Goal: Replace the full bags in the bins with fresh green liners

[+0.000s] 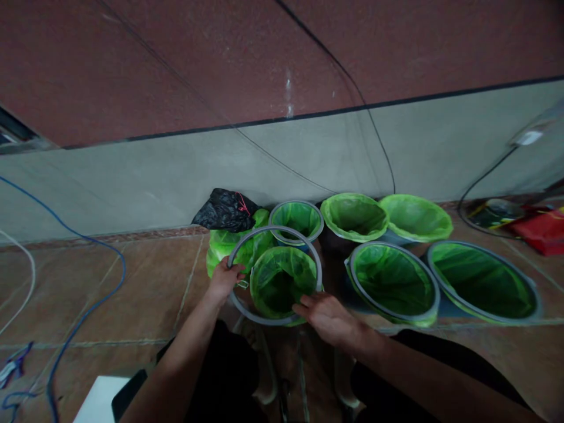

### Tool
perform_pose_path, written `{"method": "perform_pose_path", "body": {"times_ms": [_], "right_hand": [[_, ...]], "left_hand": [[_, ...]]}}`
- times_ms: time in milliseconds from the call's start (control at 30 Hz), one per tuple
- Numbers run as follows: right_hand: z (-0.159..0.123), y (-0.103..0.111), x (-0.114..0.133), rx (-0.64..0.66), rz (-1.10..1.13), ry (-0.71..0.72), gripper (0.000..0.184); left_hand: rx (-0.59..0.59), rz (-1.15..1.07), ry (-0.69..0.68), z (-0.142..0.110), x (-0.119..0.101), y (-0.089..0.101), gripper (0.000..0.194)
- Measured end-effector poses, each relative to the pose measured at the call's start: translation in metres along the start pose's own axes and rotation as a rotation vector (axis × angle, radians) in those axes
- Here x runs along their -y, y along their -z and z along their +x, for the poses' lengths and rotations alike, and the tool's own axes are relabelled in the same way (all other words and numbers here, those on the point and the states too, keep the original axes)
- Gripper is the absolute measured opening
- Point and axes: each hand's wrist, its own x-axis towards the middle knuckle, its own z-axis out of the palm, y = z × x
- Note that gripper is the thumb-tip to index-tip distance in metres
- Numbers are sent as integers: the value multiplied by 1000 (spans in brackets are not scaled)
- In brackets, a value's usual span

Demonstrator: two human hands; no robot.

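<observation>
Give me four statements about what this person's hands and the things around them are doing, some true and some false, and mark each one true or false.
The left hand grips a grey ring. True.

The right hand holds a black plastic bag. False: the right hand is at the ring's near edge, over a green-lined bin; the bag lies beyond the left hand.

A blue cable lies on the floor left of the hands. True.

The floor is carpeted. False: it is brown tile.
</observation>
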Motion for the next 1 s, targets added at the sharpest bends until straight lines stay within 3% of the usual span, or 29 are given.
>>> {"method": "perform_pose_path", "body": {"times_ms": [67,133,233,300,367,433,500,600,733,833,1000], "right_hand": [[2,-4,-16,-97,215,-17,38],[6,-5,-40,-277,440,-135,44],[16,-9,-77,-544,481,-579,43],[25,-19,-94,-474,540,-796,46],[33,-29,-103,-325,682,-869,44],[39,-36,-106,-273,707,-844,39],[41,-38,-105,-291,584,-805,31],[42,-38,-102,-206,435,-802,24],[47,-47,-97,-15,235,-771,28],[53,-59,-95,55,109,-783,33],[56,-71,-98,98,84,-842,33]], "left_hand": [[24,-18,-3,6,9,3,22],[52,-132,22,10,19,2,19],[121,-308,75,13,29,-7,21],[179,-357,94,15,32,-16,21],[218,-355,106,18,34,-25,20],[206,-316,91,20,37,-30,19],[146,-192,41,24,41,-33,18],[66,177,-43,29,46,-31,21],[17,666,-91,35,53,-28,30],[51,785,-74,37,57,-32,35],[116,870,-55,37,65,-38,35]]}}
